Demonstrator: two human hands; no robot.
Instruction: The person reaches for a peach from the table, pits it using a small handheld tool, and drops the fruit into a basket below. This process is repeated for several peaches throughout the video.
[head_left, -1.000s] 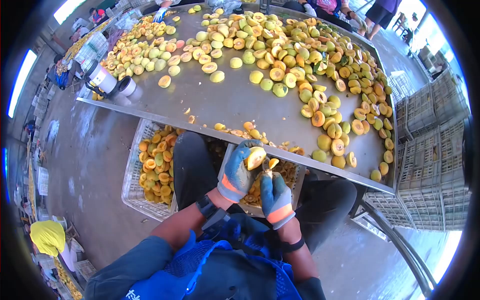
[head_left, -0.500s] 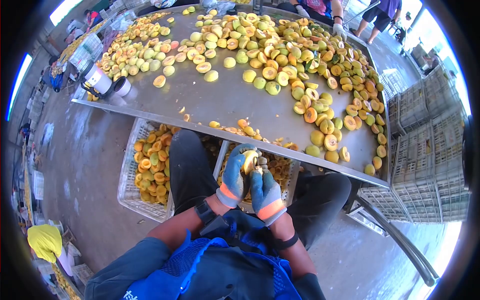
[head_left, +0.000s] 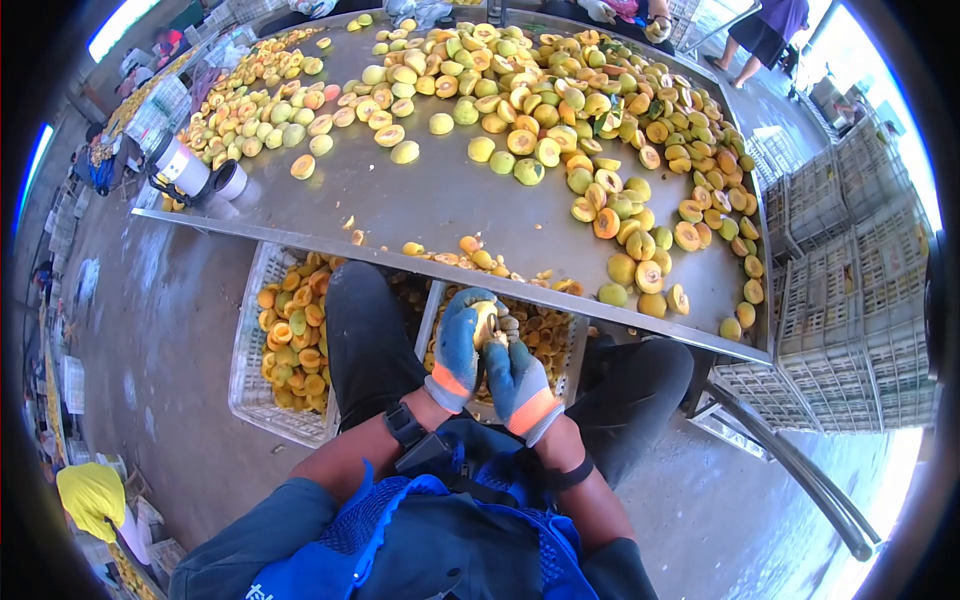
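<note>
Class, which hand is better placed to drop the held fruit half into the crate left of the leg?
Probably the left hand: it grips the yellow halved fruit, and the white plastic crate lies on its side; the right hand only touches the fruit.

Fruit, crates and hands are lying around a long grey steel table (head_left: pixel 440 215).
On the table, a heap of yellow-orange halved fruit (head_left: pixel 560 110) is spreading over its far half and right edge; a white cylindrical jug (head_left: pixel 180 165) is standing at its left near corner. Under its near edge, a white plastic mesh crate (head_left: pixel 243 395) is sitting to the left and a second mesh crate (head_left: pixel 578 352) just right of it. Before that edge, above the second mesh crate, the blue-gloved left hand (head_left: pixel 455 350) is cupping a yellow fruit half (head_left: pixel 486 322), the blue-gloved right hand (head_left: pixel 518 385) touching it. Stacked grey plastic crates (head_left: pixel 850 290) are standing right of the table.
</note>
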